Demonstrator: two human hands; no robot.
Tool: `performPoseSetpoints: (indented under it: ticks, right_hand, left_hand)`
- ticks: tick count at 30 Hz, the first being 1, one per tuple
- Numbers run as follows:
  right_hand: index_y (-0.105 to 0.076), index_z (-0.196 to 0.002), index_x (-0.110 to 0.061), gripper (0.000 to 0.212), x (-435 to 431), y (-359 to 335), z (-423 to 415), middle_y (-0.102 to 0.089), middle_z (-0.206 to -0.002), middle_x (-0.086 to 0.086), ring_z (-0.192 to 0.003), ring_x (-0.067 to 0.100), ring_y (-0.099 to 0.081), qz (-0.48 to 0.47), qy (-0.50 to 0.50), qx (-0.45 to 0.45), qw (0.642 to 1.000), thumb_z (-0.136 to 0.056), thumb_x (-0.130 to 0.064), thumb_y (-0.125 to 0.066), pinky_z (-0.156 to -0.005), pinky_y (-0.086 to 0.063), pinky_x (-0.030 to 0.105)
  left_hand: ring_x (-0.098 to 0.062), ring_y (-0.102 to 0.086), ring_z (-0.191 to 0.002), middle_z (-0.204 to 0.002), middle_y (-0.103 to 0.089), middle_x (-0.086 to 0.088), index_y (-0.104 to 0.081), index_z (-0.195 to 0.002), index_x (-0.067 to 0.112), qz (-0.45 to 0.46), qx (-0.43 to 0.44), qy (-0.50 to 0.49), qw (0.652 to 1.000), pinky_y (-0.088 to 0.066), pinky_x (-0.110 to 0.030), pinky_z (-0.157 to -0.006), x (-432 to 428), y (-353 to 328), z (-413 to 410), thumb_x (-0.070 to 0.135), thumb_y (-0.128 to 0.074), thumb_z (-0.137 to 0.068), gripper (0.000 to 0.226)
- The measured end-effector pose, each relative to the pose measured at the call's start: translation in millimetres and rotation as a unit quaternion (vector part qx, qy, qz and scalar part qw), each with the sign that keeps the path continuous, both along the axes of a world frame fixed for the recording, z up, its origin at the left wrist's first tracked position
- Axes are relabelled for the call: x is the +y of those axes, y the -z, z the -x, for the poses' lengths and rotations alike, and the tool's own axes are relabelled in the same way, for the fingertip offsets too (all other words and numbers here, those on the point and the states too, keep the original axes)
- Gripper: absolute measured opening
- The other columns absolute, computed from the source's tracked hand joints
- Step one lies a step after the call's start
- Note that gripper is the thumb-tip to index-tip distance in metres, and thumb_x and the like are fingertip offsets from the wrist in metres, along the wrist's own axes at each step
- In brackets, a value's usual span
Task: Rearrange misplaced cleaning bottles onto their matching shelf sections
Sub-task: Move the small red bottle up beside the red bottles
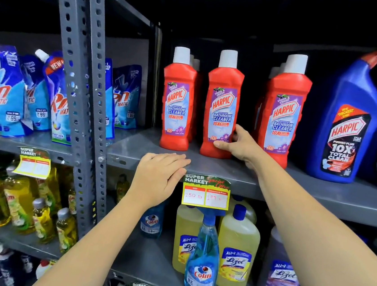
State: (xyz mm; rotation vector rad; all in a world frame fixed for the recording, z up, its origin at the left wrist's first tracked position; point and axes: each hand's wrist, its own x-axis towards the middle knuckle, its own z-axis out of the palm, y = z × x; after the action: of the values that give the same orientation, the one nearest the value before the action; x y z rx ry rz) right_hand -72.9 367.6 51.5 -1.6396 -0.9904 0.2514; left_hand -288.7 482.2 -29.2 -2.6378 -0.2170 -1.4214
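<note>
Setting: a grey steel shelf [227, 168] in a shop aisle, seen from a head camera, with both bare arms reaching in from below.
Right hand: the right hand [243, 146] wraps the lower right side of the middle red Harpic bathroom cleaner bottle [222, 104], thumb across the foot of the label, fingers behind; the bottle stands upright on the shelf, close to its front edge.
Left hand: the left hand [160, 175] lies flat and open, palm down, over the front edge of the same shelf, gripping nothing, just left of the price tag [206, 192].
Red row: a left red bottle [178, 99] stands beside the held one, apart from it; a right red bottle [284, 111] stands further along, past the right hand. More white caps show behind the left and right ones.
Right end of shelf: a large blue Harpic toilet cleaner bottle [346, 128] with a red angled cap stands near the front edge; another blue bottle is cut off by the frame.
Shelf below: a blue Colin spray bottle [203, 257] stands at the front edge, before yellow Lizol bottles [237, 254].
Left bay: blue Rin pouches [3, 91] lean along the shelf beyond the perforated upright [87, 98].
</note>
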Motion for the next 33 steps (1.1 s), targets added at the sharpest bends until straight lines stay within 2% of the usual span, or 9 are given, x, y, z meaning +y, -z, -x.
performPoseSetpoints:
  ticks: [10, 14, 16, 18, 21, 24, 28, 31, 33]
  right_hand:
    - [-0.047, -0.132, -0.012, 0.065, 0.4, 7.7, -0.3, -0.058, -0.135, 0.009, -0.126, 0.022, -0.053, 0.003, 0.021, -0.017, 1.0, -0.076, -0.015, -0.081, -0.11, -0.042, 0.041]
    - [-0.043, -0.134, -0.013, 0.073, 2.0, 2.2, 6.5, -0.061, -0.128, 0.008, -0.119, 0.022, -0.057, 0.02, 0.066, -0.081, 0.994, -0.074, -0.023, -0.083, -0.104, -0.045, 0.04]
    - [-0.04, -0.135, -0.016, 0.079, -5.1, -3.6, 16.8, -0.062, -0.118, 0.008, -0.108, 0.023, -0.06, -0.034, 0.148, -0.13, 0.98, -0.071, -0.028, -0.084, -0.097, -0.049, 0.041]
    - [-0.046, -0.129, -0.016, 0.061, -22.1, -2.4, 41.0, -0.064, -0.107, 0.003, -0.098, 0.02, -0.063, -0.162, 0.211, -0.161, 0.95, -0.077, -0.028, -0.076, -0.089, -0.052, 0.042]
    - [-0.054, -0.114, -0.013, 0.028, -52.9, 35.0, 83.6, -0.062, -0.089, -0.008, -0.085, 0.008, -0.063, -0.328, 0.205, -0.166, 0.907, -0.087, -0.012, -0.063, -0.079, -0.054, 0.029]
    - [-0.056, -0.106, -0.007, 0.02, -94.4, 74.6, 116.1, -0.06, -0.088, -0.017, -0.079, 0.001, -0.058, -0.402, 0.183, -0.178, 0.879, -0.088, 0.001, -0.06, -0.076, -0.048, 0.018]
    - [-0.059, -0.1, -0.021, 0.022, -121.6, 150.3, 116.9, -0.063, -0.084, -0.02, -0.074, 0.003, -0.058, -0.325, 0.186, -0.115, 0.92, -0.085, -0.005, -0.061, -0.072, -0.049, 0.023]
    - [-0.062, -0.095, -0.023, 0.014, -126.1, 197.7, 107.1, -0.065, -0.085, -0.014, -0.077, 0.002, -0.06, -0.203, 0.188, -0.113, 0.954, -0.083, -0.018, -0.06, -0.073, -0.05, 0.03]
    - [-0.062, -0.097, -0.023, 0.019, -124.9, 218.5, 99.0, -0.065, -0.087, -0.013, -0.081, 0.002, -0.061, -0.136, 0.174, -0.109, 0.969, -0.079, -0.018, -0.061, -0.074, -0.05, 0.033]
  left_hand:
    - [-0.012, -0.057, -0.117, -0.122, -0.067, 0.006, -0.066, -0.121, 0.023, 0.004, 0.021, -0.01, 1.0, -0.037, -0.035, -0.089, -0.8, -1.3, 3.3, 0.035, -0.037, -0.099, 0.038]
    - [-0.012, -0.057, -0.117, -0.121, -0.067, 0.006, -0.067, -0.12, 0.022, 0.012, 0.01, -0.006, 1.0, -0.035, -0.034, -0.094, 4.2, -8.8, 2.6, 0.033, -0.038, -0.099, 0.038]
    - [-0.012, -0.054, -0.122, -0.124, -0.065, 0.006, -0.066, -0.121, 0.022, 0.025, 0.015, 0.004, 1.0, -0.033, -0.037, -0.101, 6.7, -10.0, 3.2, 0.033, -0.037, -0.1, 0.038]
    - [-0.012, -0.043, -0.133, -0.134, -0.059, 0.005, -0.062, -0.127, 0.021, 0.05, 0.021, 0.011, 0.998, -0.024, -0.044, -0.111, -0.5, -3.2, 7.7, 0.036, -0.035, -0.101, 0.041]
    - [-0.012, -0.023, -0.143, -0.15, -0.04, 0.001, -0.051, -0.139, 0.018, 0.099, 0.023, 0.004, 0.995, -0.01, -0.05, -0.117, -12.5, 35.2, 16.6, 0.034, -0.034, -0.102, 0.044]
    - [-0.022, -0.022, -0.144, -0.153, -0.035, -0.007, -0.048, -0.14, 0.011, 0.098, -0.046, 0.02, 0.994, -0.013, -0.049, -0.116, -25.8, 57.5, 35.5, 0.025, -0.037, -0.101, 0.043]
    - [-0.025, -0.033, -0.14, -0.148, -0.043, -0.01, -0.053, -0.134, 0.005, 0.145, -0.063, 0.072, 0.985, -0.026, -0.045, -0.112, -35.4, 102.3, 48.6, 0.019, -0.039, -0.099, 0.041]
    - [-0.015, -0.027, -0.142, -0.15, -0.041, -0.002, -0.054, -0.136, 0.013, 0.17, 0.061, 0.014, 0.984, -0.023, -0.044, -0.114, -33.8, 154.7, 56.2, 0.031, -0.034, -0.102, 0.043]
    - [-0.008, -0.015, -0.145, -0.153, -0.036, 0.004, -0.05, -0.14, 0.021, 0.195, 0.155, -0.045, 0.967, -0.013, -0.044, -0.116, -25.3, 193.6, 64.2, 0.043, -0.026, -0.103, 0.049]
